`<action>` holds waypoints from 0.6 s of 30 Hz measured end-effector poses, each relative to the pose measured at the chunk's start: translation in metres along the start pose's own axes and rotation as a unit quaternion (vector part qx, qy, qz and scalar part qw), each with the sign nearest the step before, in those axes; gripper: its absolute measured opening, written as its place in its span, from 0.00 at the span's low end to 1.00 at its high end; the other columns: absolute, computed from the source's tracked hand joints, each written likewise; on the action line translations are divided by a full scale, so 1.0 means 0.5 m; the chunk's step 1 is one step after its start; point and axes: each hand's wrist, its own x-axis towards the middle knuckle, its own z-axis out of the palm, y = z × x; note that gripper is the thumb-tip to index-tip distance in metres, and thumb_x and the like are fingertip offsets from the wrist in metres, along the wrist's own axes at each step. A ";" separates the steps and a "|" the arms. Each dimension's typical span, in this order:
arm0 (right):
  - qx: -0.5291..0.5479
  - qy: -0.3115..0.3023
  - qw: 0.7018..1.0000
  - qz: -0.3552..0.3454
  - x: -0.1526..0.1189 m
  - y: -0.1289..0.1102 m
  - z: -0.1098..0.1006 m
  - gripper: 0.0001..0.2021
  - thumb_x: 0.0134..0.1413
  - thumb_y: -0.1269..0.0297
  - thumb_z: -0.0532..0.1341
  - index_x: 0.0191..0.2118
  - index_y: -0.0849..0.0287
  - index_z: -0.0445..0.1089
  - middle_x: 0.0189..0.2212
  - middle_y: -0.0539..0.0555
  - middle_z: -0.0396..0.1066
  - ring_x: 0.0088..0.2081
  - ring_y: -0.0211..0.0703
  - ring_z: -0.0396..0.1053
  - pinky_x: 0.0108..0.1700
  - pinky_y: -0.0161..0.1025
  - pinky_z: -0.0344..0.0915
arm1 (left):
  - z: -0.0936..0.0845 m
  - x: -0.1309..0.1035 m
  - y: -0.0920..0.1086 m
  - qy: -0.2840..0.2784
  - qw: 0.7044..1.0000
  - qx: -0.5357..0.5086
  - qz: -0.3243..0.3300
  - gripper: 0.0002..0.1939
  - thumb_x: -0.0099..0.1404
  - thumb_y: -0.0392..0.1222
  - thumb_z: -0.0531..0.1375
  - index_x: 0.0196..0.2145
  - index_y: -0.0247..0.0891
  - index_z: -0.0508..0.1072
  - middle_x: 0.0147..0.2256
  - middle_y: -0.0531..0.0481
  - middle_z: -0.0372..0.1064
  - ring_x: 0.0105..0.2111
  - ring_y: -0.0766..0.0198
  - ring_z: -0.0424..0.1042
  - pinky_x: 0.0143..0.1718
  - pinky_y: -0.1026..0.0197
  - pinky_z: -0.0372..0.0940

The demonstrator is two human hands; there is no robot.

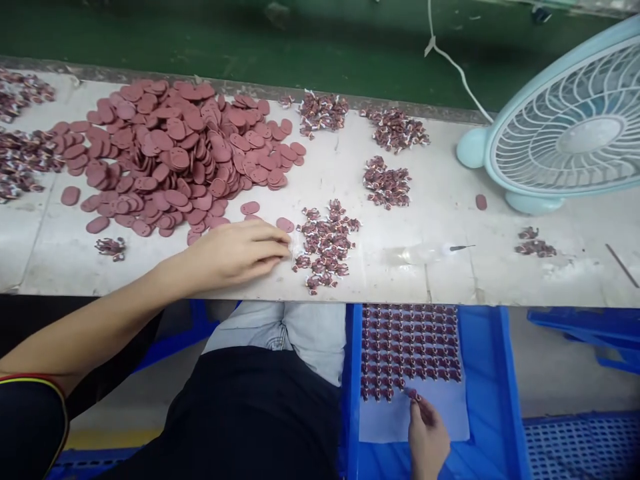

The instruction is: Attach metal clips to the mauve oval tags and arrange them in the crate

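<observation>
- Blue tray [493, 400]: held a white sheet [385, 423] with rows of brown pieces [410, 343], bottom row shorter.
- Right hand [429, 433] was over the tray, pinching one brown piece [414, 395] near that row.
- Left hand [240, 257], up-left of the tray, had fingers beside a loose cluster [327, 243] (undersides hidden, couldn't tell grip).
- Heap of red ovals [175, 153]: farther up-left of tray.
- Fan [590, 137]: up-right of tray.

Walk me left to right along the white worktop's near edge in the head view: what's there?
Small cluster of brown pieces, left hand, larger cluster of brown pieces, black-tipped clear item, small brown clump, thin dark stick.
</observation>
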 end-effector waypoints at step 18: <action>-0.075 -0.010 0.996 -0.055 0.025 -0.026 0.021 0.12 0.43 0.44 0.73 0.28 0.45 0.80 0.23 0.44 0.77 0.23 0.49 0.74 0.27 0.44 0.66 | 0.003 -0.076 0.078 0.159 0.920 -0.330 -0.141 0.12 0.74 0.37 0.69 0.51 0.51 0.87 0.53 0.45 0.83 0.53 0.54 0.84 0.52 0.51 0.84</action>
